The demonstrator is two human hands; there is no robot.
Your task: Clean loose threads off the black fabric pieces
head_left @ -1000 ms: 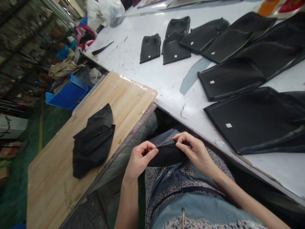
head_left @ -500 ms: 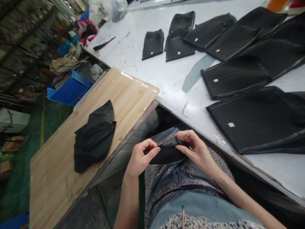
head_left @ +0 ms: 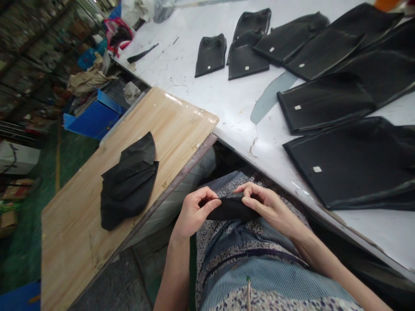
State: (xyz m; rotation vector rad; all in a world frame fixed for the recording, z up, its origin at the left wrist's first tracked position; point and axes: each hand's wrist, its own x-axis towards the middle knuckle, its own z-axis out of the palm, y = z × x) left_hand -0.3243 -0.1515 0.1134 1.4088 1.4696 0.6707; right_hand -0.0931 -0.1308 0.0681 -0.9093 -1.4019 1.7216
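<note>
A piece of black fabric (head_left: 231, 209) is stretched between my two hands, just above my lap. My left hand (head_left: 197, 212) pinches its upper edge between thumb and fingers. On the other side, my right hand (head_left: 264, 204) grips the same edge with thumb and fingertips. The fabric's lower part hangs toward the patterned apron (head_left: 246, 255), and its far side is hidden. To the left, crumpled black fabric pieces (head_left: 129, 185) lie on the wooden board (head_left: 74, 224), apart from my hands.
Several flat black fabric pieces (head_left: 353, 164) with small white stickers lie on the white table (head_left: 207, 99), some overlapping. A narrow black strip (head_left: 142, 53) rests near its left edge. Beyond the board sit a blue box (head_left: 94, 114) and a pink bag (head_left: 118, 36). The table's edge runs beside my right arm.
My right hand's fingers have closed down on the fabric's upper edge, which was gaping before and now lies flatter. The view has shifted slightly.
</note>
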